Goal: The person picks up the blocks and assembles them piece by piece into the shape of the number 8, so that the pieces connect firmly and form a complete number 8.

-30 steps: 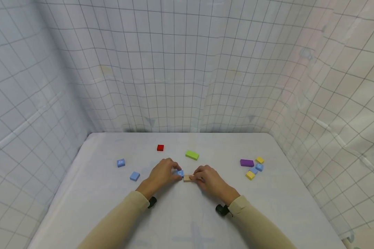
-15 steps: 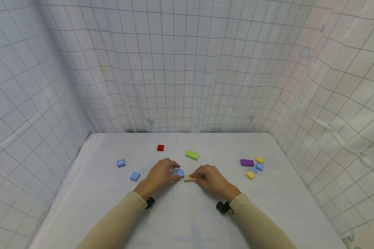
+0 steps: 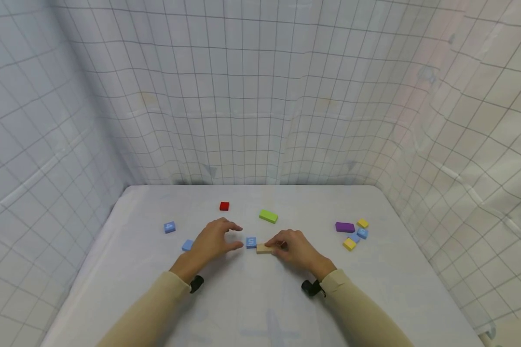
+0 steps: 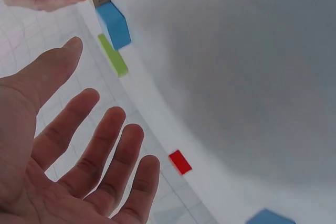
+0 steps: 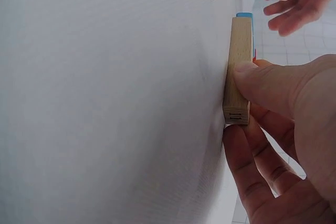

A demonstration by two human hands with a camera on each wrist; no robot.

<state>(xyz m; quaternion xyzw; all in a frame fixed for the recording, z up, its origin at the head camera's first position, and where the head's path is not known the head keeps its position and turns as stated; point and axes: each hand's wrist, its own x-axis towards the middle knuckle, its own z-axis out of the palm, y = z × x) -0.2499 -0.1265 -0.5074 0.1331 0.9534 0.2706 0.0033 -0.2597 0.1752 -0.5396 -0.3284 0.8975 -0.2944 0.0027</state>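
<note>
A plain wooden block (image 5: 239, 85) lies on the white table in the middle, and my right hand (image 3: 296, 250) pinches it between thumb and fingers. Against its left end sits a blue block marked 5 (image 3: 251, 242), which shows as a blue side face in the left wrist view. My left hand (image 3: 209, 244) hovers left of that blue block, thumb and fingers spread with a gap between them and nothing held. Partly behind this hand lies another blue block (image 3: 187, 245).
Farther left is a blue block marked 4 (image 3: 169, 227). Toward the back lie a red block (image 3: 224, 206) and a green block (image 3: 268, 216). At right, a purple block (image 3: 345, 227) neighbours yellow blocks (image 3: 349, 244) and blue blocks (image 3: 362, 233). Gridded white curtains (image 3: 260, 120) surround the table.
My left hand has let go of the blue block marked 5 and drawn away to the left, its fingers spreading. The right hand keeps its hold on the wooden block, nearly still.
</note>
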